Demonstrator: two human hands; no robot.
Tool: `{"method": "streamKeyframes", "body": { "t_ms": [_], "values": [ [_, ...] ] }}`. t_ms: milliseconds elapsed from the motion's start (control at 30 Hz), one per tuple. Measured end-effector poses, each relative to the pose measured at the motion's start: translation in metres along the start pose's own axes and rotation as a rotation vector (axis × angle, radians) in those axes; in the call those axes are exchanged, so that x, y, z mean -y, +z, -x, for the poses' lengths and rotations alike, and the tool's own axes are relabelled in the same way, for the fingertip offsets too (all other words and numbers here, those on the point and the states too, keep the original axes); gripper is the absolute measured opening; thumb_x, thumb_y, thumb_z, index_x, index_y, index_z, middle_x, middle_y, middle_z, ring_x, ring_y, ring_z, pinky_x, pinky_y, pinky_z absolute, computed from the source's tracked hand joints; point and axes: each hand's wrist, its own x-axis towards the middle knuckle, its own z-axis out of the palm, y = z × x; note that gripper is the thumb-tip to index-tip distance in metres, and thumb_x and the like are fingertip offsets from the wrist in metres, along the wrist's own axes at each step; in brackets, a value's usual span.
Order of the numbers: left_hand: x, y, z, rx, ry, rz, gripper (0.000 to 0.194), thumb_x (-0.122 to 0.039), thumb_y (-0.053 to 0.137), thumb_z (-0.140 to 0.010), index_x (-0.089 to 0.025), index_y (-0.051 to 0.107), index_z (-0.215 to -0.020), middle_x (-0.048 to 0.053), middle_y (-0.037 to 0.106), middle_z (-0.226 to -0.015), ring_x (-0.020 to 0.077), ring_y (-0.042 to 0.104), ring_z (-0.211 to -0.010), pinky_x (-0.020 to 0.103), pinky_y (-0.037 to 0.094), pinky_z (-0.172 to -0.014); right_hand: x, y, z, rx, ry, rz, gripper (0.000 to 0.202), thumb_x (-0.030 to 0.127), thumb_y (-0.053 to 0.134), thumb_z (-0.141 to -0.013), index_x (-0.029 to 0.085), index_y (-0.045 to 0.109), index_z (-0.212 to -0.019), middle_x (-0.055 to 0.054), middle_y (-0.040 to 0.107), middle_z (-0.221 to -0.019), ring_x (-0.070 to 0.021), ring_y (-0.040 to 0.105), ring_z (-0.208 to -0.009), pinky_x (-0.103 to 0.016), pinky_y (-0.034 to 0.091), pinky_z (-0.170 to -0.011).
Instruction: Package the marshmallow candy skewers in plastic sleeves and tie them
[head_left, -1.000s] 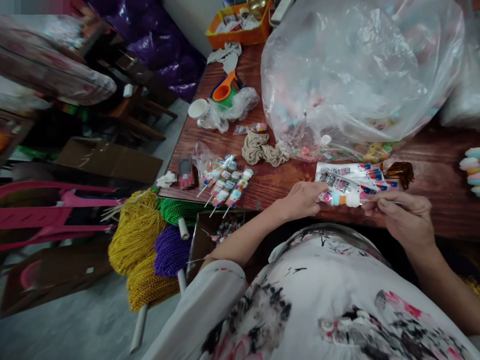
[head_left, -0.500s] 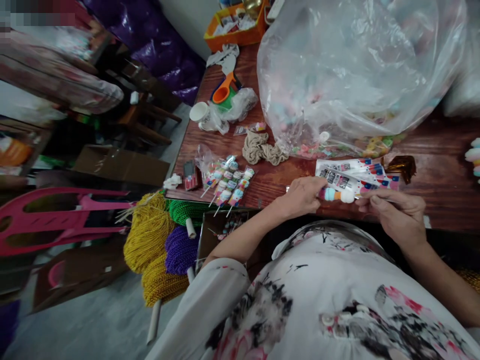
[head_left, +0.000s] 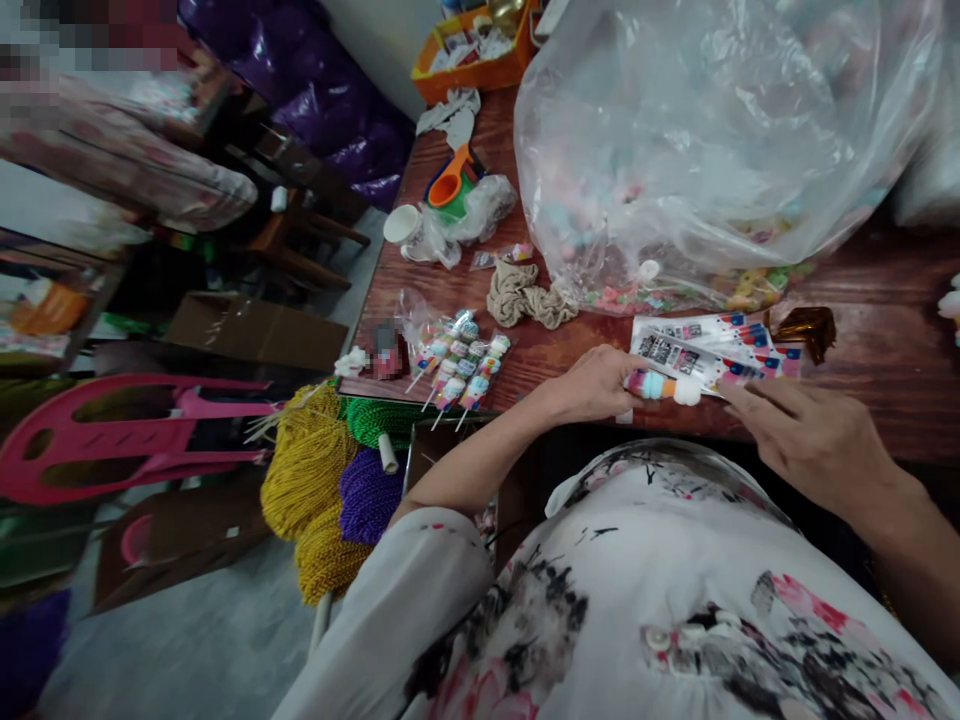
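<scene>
A skewer of soft marshmallow-like candies (head_left: 664, 388) in pale blue, orange and white lies level over the table's front edge. At its left end, my left hand (head_left: 596, 385) is closed, fingers pinching it. My right hand (head_left: 814, 430) is closed at the other end, fingertips meeting the thin stick; the grip is partly hidden by the fingers. Directly behind the candies lie several printed clear sleeves (head_left: 690, 345), fanned out on the wooden table (head_left: 570, 375). Beside them, to the right, is a crumpled amber wrapper (head_left: 806, 330).
Several wrapped candy skewers (head_left: 457, 370) lie left, near a knotted beige cloth (head_left: 525, 295). A big clear bag (head_left: 712, 150) fills the table's back. Farther left are a tape dispenser (head_left: 450, 185), a white cup (head_left: 403, 226), yellow cord (head_left: 307, 455) and a pink chair (head_left: 142, 430). Another person sits upper left.
The candy skewer has moved slightly left along with my left hand. My right hand has turned, its back now more upward and its fingers reaching out to the left.
</scene>
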Motion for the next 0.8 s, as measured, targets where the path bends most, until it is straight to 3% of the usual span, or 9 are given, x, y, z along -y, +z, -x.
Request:
{"method": "streamKeyframes", "body": {
  "t_ms": [133,233,300,400,467,533,633,700,800],
  "values": [
    [-0.007,-0.007,-0.006,0.111,0.026,-0.264,0.012,-0.023,0.064,-0.078,-0.016,0.07,-0.086,0.004,0.069,-0.075,0.0173,0.062,-0.069,0.026,0.039,-0.065,-0.001,0.024,-0.006,0.011,0.052,-0.149,0.019,0.017,0.054,-0.085,0.023,0.07,-0.091,-0.005,0.067,-0.07,-0.0173,0.058,-0.063,-0.032,0.042,-0.064],
    [-0.007,-0.014,-0.011,0.098,0.094,-0.501,0.018,-0.014,0.061,-0.077,-0.014,0.068,-0.093,0.011,0.071,-0.089,0.024,0.065,-0.086,0.033,0.044,-0.079,0.004,0.036,-0.011,-0.013,0.276,-0.465,0.017,0.027,0.052,-0.091,0.022,0.062,-0.078,-0.001,0.056,-0.059,-0.0134,0.048,-0.052,-0.029,0.037,-0.054],
    [-0.005,-0.022,-0.014,0.05,0.127,-0.586,0.022,-0.014,0.059,-0.08,-0.013,0.066,-0.101,0.015,0.07,-0.099,0.0286,0.063,-0.101,0.042,0.043,-0.092,0.011,0.043,-0.012,-0.044,0.479,-0.758,0.024,0.034,0.049,-0.095,0.022,0.057,-0.075,0.003,0.047,-0.056,-0.0109,0.041,-0.049,-0.025,0.032,-0.048],
    [-0.004,-0.03,-0.01,-0.135,0.124,-0.61,0.035,-0.019,0.06,-0.084,-0.017,0.06,-0.119,0.018,0.061,-0.126,0.0353,0.049,-0.126,0.058,0.031,-0.107,0.021,0.056,-0.011,-0.116,0.691,-1.141,0.028,0.042,0.054,-0.093,0.021,0.056,-0.075,0.005,0.038,-0.056,-0.0086,0.034,-0.048,-0.022,0.026,-0.043],
    [-0.005,-0.028,-0.001,-0.322,0.12,-0.555,0.051,-0.033,0.066,-0.085,-0.024,0.052,-0.132,0.017,0.048,-0.142,0.0394,0.033,-0.14,0.066,0.019,-0.112,0.024,0.065,-0.01,-0.162,0.739,-1.264,0.028,0.043,0.058,-0.091,0.021,0.057,-0.076,0.005,0.037,-0.056,-0.0081,0.032,-0.048,-0.022,0.024,-0.043],
    [-0.005,-0.02,0.008,-0.553,0.08,-0.443,0.07,-0.052,0.072,-0.078,-0.028,0.046,-0.139,0.016,0.038,-0.149,0.0416,0.019,-0.147,0.066,0.013,-0.115,0.023,0.071,-0.009,-0.214,0.757,-1.295,0.026,0.042,0.059,-0.091,0.02,0.06,-0.078,0.005,0.038,-0.057,-0.0083,0.032,-0.05,-0.022,0.025,-0.044],
    [0.001,-0.002,0.014,-0.885,-0.067,-0.156,0.096,-0.069,0.074,-0.067,-0.027,0.037,-0.145,0.017,0.037,-0.149,0.0392,0.019,-0.148,0.058,0.026,-0.116,0.02,0.072,-0.007,-0.262,0.766,-1.292,0.023,0.04,0.059,-0.091,0.02,0.062,-0.081,0.004,0.042,-0.06,-0.0084,0.034,-0.051,-0.022,0.026,-0.044],
    [0.007,0.007,0.008,-0.876,-0.099,0.1,0.094,-0.071,0.066,-0.074,-0.028,0.029,-0.148,0.017,0.045,-0.142,0.0328,0.038,-0.14,0.05,0.039,-0.109,0.021,0.069,-0.007,-0.241,0.747,-1.302,0.022,0.039,0.059,-0.092,0.02,0.062,-0.081,0.004,0.042,-0.059,-0.0086,0.035,-0.051,-0.022,0.027,-0.045],
    [0.014,0.009,-0.008,-0.659,-0.047,0.41,0.069,-0.063,0.042,-0.094,-0.025,0.025,-0.149,0.016,0.059,-0.125,0.0235,0.061,-0.116,0.042,0.051,-0.094,0.029,0.064,-0.011,-0.16,0.701,-1.322,0.024,0.04,0.058,-0.092,0.021,0.06,-0.078,0.005,0.038,-0.055,-0.0083,0.033,-0.048,-0.022,0.025,-0.043]
  ]
}}
